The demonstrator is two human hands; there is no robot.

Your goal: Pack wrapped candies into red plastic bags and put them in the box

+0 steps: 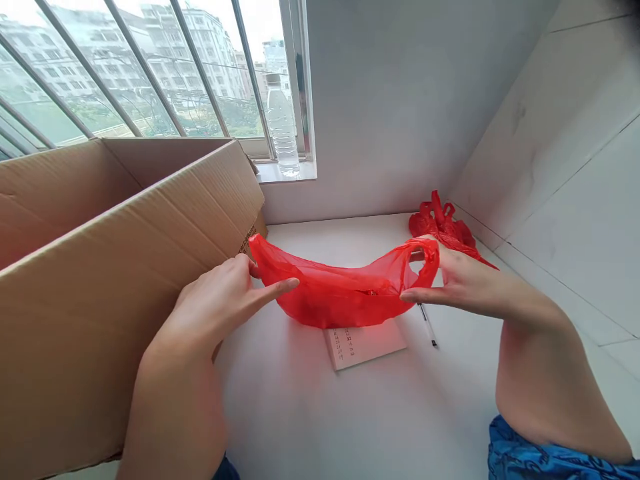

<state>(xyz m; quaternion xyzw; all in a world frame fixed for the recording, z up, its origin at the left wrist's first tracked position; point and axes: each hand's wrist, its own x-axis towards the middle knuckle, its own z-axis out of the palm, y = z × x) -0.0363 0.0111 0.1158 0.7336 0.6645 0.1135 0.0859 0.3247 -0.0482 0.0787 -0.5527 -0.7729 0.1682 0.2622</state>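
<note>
A thin red plastic bag (340,293) is stretched sideways between my two hands, above the white table. My left hand (230,293) grips its left end, the thumb lying along the near side. At the other end my right hand (445,280) has hold of the bag by its looped handle, thumb in front and fingers partly hidden behind the plastic. Beneath the bag lies a white notepad (367,350) with handwriting on it, its far part covered. A pen (428,327) rests just to the right of the notepad, partly hidden by the bag.
A large open cardboard box (150,267) takes up the left side, close to my left arm. Crumpled red bags (443,223) lie in the far right corner by the tiled wall (575,180). A clear water bottle (283,130) stands on the sill of the barred window.
</note>
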